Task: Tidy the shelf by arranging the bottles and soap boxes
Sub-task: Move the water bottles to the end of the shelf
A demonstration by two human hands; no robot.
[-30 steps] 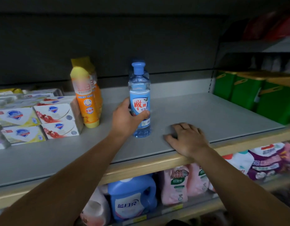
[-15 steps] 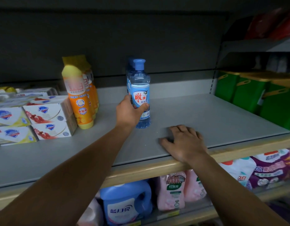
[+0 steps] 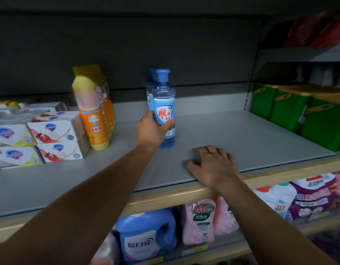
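A clear blue bottle (image 3: 164,104) with a blue cap and a red-lettered label stands upright mid-shelf. My left hand (image 3: 151,130) grips its lower half, thumb across the label. A second blue bottle (image 3: 149,81) stands right behind it, mostly hidden. To the left is a row of orange and yellow bottles (image 3: 91,109), front to back. Stacked white soap boxes (image 3: 56,138) fill the far left. My right hand (image 3: 213,165) rests palm down on the grey shelf (image 3: 251,136) near its front edge, holding nothing.
Green boxes with yellow handles (image 3: 299,113) line the right end of the shelf. Below the wooden front edge (image 3: 165,199) sit a blue detergent jug (image 3: 146,240), pink refill pouches (image 3: 199,220) and purple packs (image 3: 314,197). Bare shelf lies between the blue bottles and the green boxes.
My left hand has pushed the blue bottle farther back, close against the second blue bottle behind it. My right hand has stayed in place on the shelf.
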